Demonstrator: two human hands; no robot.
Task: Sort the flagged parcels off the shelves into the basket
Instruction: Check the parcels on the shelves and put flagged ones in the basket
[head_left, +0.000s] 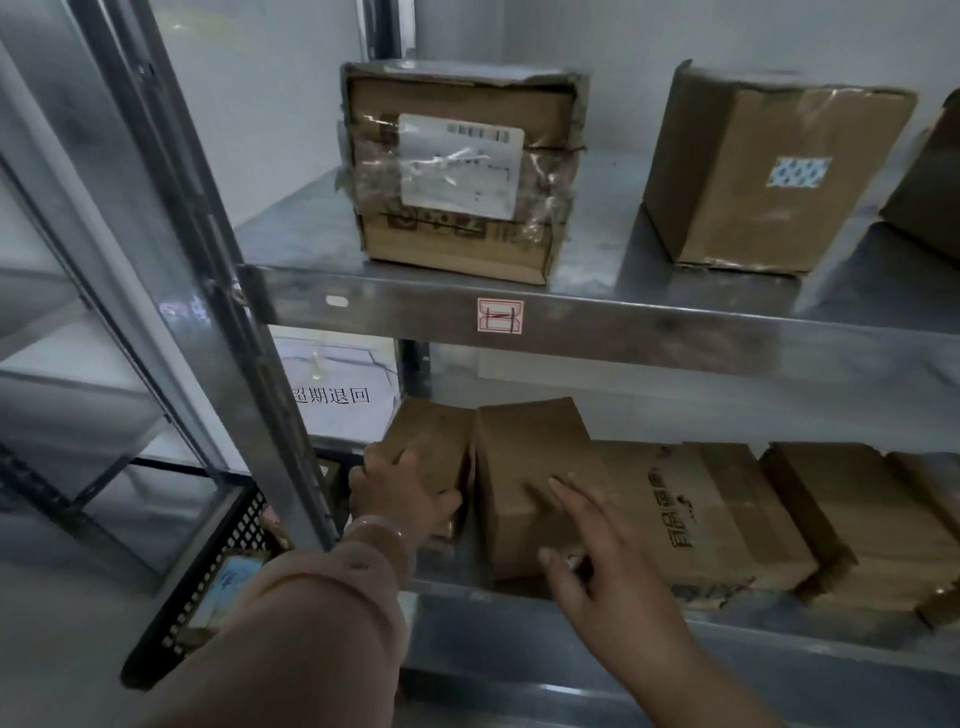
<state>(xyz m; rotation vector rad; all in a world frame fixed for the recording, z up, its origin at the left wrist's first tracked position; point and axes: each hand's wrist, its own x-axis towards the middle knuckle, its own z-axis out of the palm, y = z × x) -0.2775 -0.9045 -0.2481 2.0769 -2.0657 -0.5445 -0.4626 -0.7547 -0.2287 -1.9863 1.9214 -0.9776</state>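
The basket (208, 587) sits low at the far left, outside the shelf upright (234, 338). The left hand (400, 499) is just right of that upright, fingers curled over the near end of the small box (436, 436), the leftmost parcel on the lower shelf (467, 618). Its long axis runs front to back, and it touches the middle box (524, 467). The right hand (602, 566) lies on the middle box, fingers straight, gripping nothing. No flag is discernible on either box. Assessment: the left hand is nearer the basket. Withdraw the small box toward the operator, then carry it left and down around the upright.
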